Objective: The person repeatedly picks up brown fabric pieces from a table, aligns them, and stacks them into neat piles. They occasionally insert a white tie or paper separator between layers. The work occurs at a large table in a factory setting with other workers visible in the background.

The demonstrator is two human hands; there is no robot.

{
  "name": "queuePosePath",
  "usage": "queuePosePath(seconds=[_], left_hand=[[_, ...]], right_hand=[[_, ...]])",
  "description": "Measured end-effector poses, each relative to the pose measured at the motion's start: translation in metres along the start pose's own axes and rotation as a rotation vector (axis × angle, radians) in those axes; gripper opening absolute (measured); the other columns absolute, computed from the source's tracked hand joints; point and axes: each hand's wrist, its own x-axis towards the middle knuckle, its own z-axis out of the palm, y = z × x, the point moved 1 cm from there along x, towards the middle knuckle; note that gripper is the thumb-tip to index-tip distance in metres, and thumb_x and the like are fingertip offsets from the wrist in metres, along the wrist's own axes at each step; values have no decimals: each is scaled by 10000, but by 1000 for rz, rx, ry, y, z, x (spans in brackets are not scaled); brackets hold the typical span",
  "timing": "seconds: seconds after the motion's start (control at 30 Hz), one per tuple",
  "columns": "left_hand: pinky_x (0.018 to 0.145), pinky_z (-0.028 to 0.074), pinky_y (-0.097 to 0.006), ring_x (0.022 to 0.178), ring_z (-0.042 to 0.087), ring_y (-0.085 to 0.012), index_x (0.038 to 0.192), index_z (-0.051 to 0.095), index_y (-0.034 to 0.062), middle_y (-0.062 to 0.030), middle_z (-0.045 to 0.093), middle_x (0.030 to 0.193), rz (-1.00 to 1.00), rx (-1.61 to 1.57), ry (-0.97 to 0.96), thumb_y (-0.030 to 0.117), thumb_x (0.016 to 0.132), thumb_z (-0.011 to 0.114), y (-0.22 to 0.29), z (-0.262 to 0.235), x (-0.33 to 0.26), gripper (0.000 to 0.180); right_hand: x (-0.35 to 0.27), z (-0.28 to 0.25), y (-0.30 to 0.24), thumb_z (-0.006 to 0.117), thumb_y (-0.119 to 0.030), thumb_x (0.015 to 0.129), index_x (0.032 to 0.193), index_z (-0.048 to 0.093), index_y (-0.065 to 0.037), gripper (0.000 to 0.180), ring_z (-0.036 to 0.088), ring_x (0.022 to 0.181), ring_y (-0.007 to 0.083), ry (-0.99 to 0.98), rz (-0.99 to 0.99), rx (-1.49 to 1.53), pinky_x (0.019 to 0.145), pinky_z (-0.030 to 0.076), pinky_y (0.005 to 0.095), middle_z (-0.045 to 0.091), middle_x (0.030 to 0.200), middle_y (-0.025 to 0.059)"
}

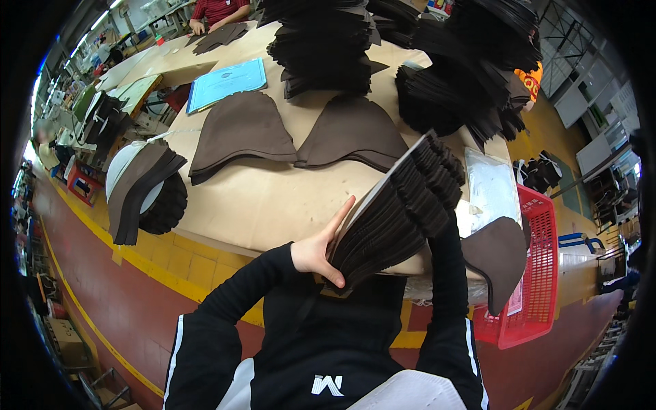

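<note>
A thick stack of dark brown cut fabric pieces (393, 222) stands tilted on edge at the table's front, with a pale sheet along its left face. My left hand (316, 251) grips its lower left side, thumb at the bottom edge and index finger stretched up the pale face. My right forearm reaches up to the stack's right side; the right hand is hidden behind it. Just beyond lie two low piles of brown dome-shaped pieces, a left pile (240, 133) and a right pile (354, 131). Another brown curved piece (499, 256) hangs over the table's right edge.
Tall dark stacks (318, 51) stand at the back, with more heaped stacks (465, 82) at the right. A tied bundle (143, 188) sits at the left edge, near a blue folder (227, 83). A red plastic basket (540, 273) adjoins the table's right side. Another person (220, 12) works at the far end.
</note>
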Motion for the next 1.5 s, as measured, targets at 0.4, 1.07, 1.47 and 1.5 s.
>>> queuePosePath(seconds=[0.4,1.07,1.47,1.5], left_hand=[[883,455,-314,998,557,-170,1296,456,3,-67,567,1079,-69,-398,573,80,697,721,-17,8,2,659],[854,490,-305,968,589,-164,1240,515,5,-59,604,1034,46,-550,630,83,738,704,-30,4,0,542],[903,481,-315,1032,596,-191,1277,495,-8,-86,612,1113,42,-590,597,57,724,697,-32,3,-4,592],[905,480,-315,1034,596,-193,1278,494,-9,-87,611,1117,54,-595,600,56,724,698,-33,4,-4,594]], right_hand=[[-18,60,15,499,-156,1001,1215,563,3,274,623,862,159,236,-87,9,838,497,292,649,1058,119],[-25,123,-10,673,83,821,1038,528,-20,281,582,912,117,-1,-213,-121,816,484,253,570,1054,70],[-30,130,-7,650,47,829,971,590,17,158,530,845,88,202,-275,-310,742,427,209,518,1049,46],[-30,130,-6,654,47,825,975,587,17,167,534,848,89,191,-297,-315,747,431,210,517,1055,47]])
